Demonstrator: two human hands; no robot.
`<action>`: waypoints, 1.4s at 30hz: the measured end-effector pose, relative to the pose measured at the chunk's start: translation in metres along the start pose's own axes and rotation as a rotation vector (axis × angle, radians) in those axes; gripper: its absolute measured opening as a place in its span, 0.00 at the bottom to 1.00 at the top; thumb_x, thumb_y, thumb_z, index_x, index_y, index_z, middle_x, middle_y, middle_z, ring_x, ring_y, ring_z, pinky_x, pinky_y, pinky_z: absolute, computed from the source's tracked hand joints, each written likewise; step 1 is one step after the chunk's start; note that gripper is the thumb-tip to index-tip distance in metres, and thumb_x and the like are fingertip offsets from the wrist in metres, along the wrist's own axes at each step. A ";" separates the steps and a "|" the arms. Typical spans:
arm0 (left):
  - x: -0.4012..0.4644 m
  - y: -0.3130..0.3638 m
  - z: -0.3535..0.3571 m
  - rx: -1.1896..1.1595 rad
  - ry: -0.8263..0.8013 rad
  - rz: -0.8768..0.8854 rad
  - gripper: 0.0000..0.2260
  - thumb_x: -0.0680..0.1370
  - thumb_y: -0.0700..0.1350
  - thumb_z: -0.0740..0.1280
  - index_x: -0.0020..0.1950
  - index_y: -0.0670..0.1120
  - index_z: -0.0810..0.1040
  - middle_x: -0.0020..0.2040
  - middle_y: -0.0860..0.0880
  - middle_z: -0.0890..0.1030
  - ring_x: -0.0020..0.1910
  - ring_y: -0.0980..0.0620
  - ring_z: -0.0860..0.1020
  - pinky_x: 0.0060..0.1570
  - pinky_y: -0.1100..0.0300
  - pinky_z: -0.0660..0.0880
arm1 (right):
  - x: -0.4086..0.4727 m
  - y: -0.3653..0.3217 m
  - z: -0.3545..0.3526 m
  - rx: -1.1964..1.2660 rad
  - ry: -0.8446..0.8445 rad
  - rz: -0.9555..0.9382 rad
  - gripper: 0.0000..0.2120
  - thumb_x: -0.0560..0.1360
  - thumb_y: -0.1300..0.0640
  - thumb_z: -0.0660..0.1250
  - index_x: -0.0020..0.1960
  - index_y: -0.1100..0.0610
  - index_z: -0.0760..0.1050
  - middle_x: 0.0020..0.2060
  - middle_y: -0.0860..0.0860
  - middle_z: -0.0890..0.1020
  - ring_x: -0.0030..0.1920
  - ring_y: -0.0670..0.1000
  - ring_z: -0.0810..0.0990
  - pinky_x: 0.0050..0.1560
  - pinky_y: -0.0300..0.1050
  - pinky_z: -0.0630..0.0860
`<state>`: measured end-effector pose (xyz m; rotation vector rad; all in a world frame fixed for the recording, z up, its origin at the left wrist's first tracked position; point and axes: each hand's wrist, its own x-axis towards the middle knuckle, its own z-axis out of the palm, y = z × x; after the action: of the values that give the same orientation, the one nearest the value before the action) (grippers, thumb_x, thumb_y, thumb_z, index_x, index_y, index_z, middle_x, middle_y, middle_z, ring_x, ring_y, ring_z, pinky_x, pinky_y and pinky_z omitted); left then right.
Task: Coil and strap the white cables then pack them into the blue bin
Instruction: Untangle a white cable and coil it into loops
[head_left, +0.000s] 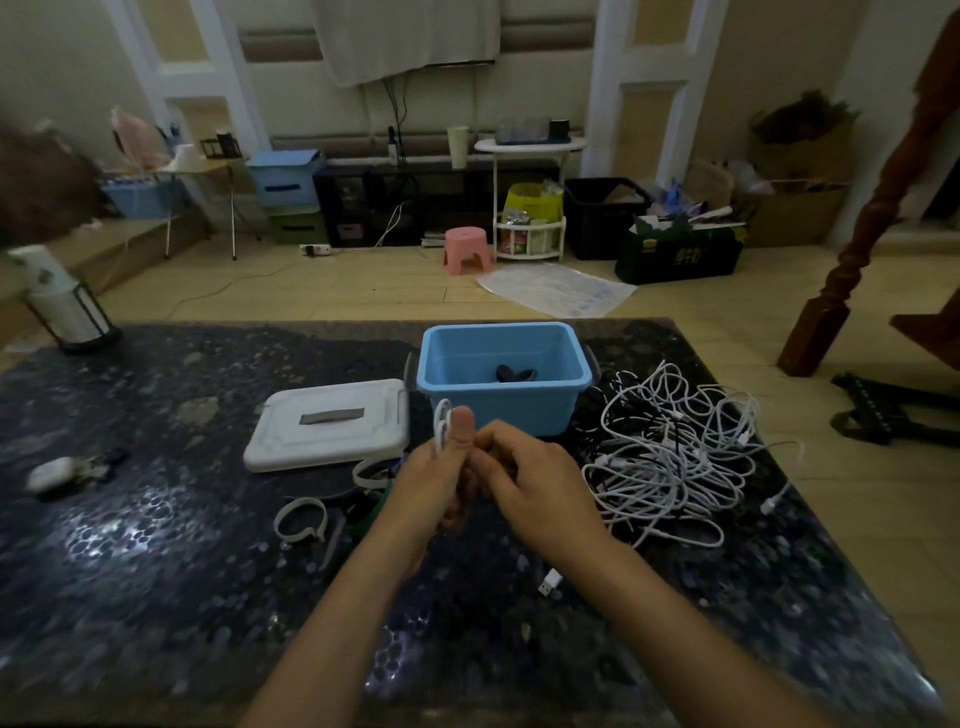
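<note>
On the dark counter (156, 571) the tangled pile of white cables (675, 457) lies uncoiled right of the blue bin (504, 400), which holds only one dark item, so most of the job looks undone. Spare straps (301, 522) wait near the white lid (327, 423). Up front, the left hand (434, 488) pinches one coiled white cable (441, 423) under its thumb while the right hand (540, 488) curls its fingers against it, strapping I'd judge.

Two forearms are seen, bare from the lower edge up to the wrists; no sleeves are worn. The left hand (434, 480) and the right hand (540, 486) are bare as well. Nothing is worn on the wrists or on the visible fingers.
</note>
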<state>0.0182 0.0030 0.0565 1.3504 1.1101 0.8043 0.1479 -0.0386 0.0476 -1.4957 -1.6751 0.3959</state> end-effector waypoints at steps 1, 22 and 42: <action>0.001 -0.001 0.001 -0.017 -0.012 -0.009 0.31 0.75 0.72 0.55 0.41 0.44 0.75 0.25 0.48 0.67 0.23 0.53 0.64 0.24 0.61 0.60 | -0.001 -0.001 0.002 -0.018 -0.007 -0.001 0.06 0.81 0.47 0.64 0.48 0.48 0.76 0.35 0.43 0.82 0.37 0.43 0.80 0.40 0.48 0.76; 0.016 -0.003 -0.005 -0.114 0.306 0.038 0.27 0.83 0.61 0.52 0.51 0.41 0.79 0.35 0.46 0.82 0.31 0.49 0.77 0.33 0.55 0.74 | -0.013 -0.009 0.018 -0.166 -0.159 0.001 0.06 0.80 0.47 0.65 0.49 0.47 0.78 0.46 0.47 0.84 0.45 0.48 0.80 0.41 0.43 0.66; 0.001 0.013 -0.029 -0.034 -0.108 0.000 0.25 0.83 0.59 0.54 0.53 0.38 0.78 0.32 0.44 0.75 0.21 0.54 0.63 0.22 0.63 0.59 | 0.007 0.025 -0.018 -0.284 -0.168 0.052 0.11 0.75 0.40 0.69 0.40 0.45 0.74 0.36 0.43 0.73 0.40 0.43 0.73 0.39 0.42 0.65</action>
<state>-0.0062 0.0151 0.0718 1.3492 1.0072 0.7383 0.1781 -0.0314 0.0429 -1.7561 -1.8889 0.3296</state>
